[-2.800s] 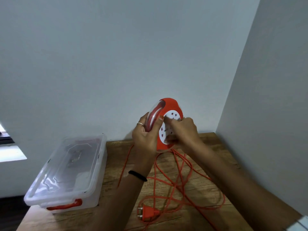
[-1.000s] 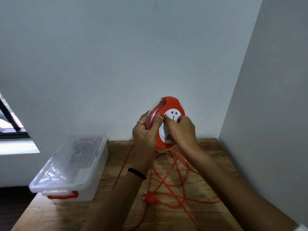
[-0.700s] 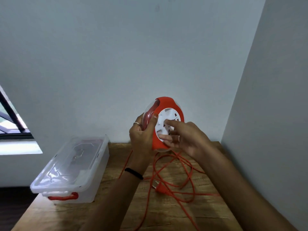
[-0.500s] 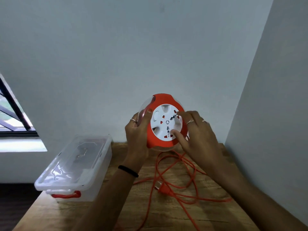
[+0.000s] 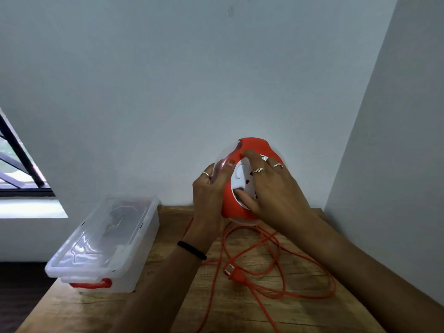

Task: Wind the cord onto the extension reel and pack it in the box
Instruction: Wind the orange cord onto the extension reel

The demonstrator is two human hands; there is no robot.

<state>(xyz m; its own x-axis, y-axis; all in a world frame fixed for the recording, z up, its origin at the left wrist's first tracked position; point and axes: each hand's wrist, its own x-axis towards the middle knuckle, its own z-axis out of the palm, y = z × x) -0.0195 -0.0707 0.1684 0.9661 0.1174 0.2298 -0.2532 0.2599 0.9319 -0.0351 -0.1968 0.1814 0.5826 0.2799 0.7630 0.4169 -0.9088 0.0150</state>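
I hold a round orange extension reel point(image 5: 229, 205) with a white socket face up above the table's far edge. My left hand point(image 5: 209, 191) grips its clear rim from the left. My right hand point(image 5: 274, 191) lies over the white face, fingers and thumb curled on the disc. The orange cord point(image 5: 274, 241) hangs from the reel and lies in loose loops on the wooden table point(image 5: 240, 308). Its orange plug point(image 5: 236, 275) rests among the loops. A clear plastic box point(image 5: 105, 243) with its lid on and a red clasp stands at the table's left.
White walls close the corner behind and to the right of the table. A window point(image 5: 14, 169) with a dark frame is at the far left. The table's left edge drops to a dark floor beside the box.
My right hand has turned round the white face while my left keeps its grip on the rim. The cord loops have shortened and the plug has slid nearer the reel.
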